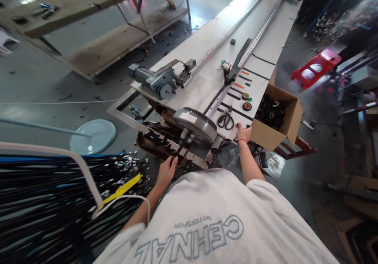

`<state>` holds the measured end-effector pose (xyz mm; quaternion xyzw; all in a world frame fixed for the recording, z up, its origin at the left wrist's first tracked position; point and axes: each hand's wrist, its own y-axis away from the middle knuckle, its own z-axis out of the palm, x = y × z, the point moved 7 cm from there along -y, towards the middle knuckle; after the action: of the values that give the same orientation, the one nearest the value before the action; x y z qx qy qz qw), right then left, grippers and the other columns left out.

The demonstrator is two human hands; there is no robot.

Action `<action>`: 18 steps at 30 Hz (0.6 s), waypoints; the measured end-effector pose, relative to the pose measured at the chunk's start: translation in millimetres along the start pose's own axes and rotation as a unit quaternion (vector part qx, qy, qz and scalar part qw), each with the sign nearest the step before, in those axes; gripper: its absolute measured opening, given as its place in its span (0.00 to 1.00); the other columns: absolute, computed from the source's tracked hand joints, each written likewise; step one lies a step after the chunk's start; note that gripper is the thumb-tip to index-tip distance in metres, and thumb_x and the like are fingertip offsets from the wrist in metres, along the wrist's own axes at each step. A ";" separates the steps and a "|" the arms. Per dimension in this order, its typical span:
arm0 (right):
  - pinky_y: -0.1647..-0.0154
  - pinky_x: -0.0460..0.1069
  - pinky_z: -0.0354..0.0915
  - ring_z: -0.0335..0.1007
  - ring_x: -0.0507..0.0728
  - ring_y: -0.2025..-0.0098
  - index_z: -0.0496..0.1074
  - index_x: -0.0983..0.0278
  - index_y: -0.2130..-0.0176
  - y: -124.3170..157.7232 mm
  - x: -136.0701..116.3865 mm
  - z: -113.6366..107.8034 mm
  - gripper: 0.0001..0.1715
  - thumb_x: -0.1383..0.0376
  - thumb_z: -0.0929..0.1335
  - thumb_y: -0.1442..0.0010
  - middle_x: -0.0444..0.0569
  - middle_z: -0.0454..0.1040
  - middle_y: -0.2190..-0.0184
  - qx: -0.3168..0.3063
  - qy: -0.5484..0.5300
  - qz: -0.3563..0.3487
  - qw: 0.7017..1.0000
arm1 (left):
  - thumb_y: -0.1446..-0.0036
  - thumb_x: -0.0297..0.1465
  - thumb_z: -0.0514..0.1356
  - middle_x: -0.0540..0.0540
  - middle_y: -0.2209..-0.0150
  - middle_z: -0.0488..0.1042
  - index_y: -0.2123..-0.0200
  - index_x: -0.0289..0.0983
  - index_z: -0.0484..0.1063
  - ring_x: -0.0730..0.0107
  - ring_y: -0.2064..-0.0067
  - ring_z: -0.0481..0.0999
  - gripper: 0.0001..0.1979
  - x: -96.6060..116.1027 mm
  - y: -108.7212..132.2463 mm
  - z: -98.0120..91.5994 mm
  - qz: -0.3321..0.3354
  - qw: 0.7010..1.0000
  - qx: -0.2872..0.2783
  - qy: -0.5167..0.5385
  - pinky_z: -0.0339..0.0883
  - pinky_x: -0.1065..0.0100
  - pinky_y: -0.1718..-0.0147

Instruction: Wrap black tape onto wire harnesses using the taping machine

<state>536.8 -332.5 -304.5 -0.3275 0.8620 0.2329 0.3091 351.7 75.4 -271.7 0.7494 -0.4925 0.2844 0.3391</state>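
Note:
My left hand is closed on a dark strip or bar below the round metal drum at the near end of the long white table. At the table's near right corner, my right hand is closed, its fingers at a small red part; what it grips is too small to make out. Black-handled scissors lie just left of my right hand. Beyond them are a roll of tape and black and orange strips stuck on the table. A grey motor unit sits at the left edge.
An open cardboard box of black rolls stands against the table's right side. Black cables with white ends hang at the lower left. A round blue-grey base and a red plastic stool are on the floor. A workbench stands upper left.

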 end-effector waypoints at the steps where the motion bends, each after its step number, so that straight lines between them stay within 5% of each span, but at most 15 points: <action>1: 0.41 0.60 0.59 0.63 0.70 0.40 0.61 0.71 0.42 0.5 -0.2 -0.1 0.44 0.44 0.69 0.45 0.69 0.65 0.41 0.000 0.005 -0.001 1.000 | 0.42 0.49 0.49 0.52 0.81 0.65 0.73 0.40 0.64 0.68 0.77 0.66 0.20 3.6 -3.0 1.6 0.005 1.000 -0.001 -0.001 0.60 0.69 0.75; 8: 0.42 0.60 0.60 0.65 0.70 0.41 0.62 0.70 0.43 1.1 1.0 -0.3 0.41 0.41 0.61 0.39 0.68 0.66 0.42 0.005 0.003 0.001 1.000 | 0.44 0.50 0.51 0.47 0.74 0.74 0.69 0.38 0.70 0.63 0.69 0.74 0.21 8.4 -16.3 12.4 0.001 1.000 -0.008 0.006 0.66 0.68 0.69; 14: 0.41 0.58 0.59 0.64 0.69 0.41 0.62 0.71 0.42 -0.3 1.9 0.0 0.45 0.42 0.67 0.45 0.67 0.66 0.42 0.007 0.000 0.002 1.000 | 0.55 0.53 0.57 0.44 0.76 0.75 0.79 0.39 0.68 0.57 0.69 0.75 0.22 -50.6 -4.4 36.5 -0.063 0.982 -0.173 -0.037 0.68 0.62 0.65; 18: 0.41 0.59 0.59 0.63 0.70 0.40 0.60 0.73 0.40 -1.1 2.6 1.7 0.46 0.44 0.69 0.44 0.69 0.65 0.41 0.002 0.015 0.000 1.000 | 0.54 0.57 0.54 0.41 0.72 0.78 0.73 0.38 0.72 0.54 0.67 0.77 0.27 -75.9 21.8 17.8 -0.072 0.990 -0.123 -0.012 0.70 0.61 0.66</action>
<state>536.7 -333.3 -307.7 -0.3303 0.8669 0.2265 0.2968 306.2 96.5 -335.3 0.7393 -0.4724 0.1873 0.4418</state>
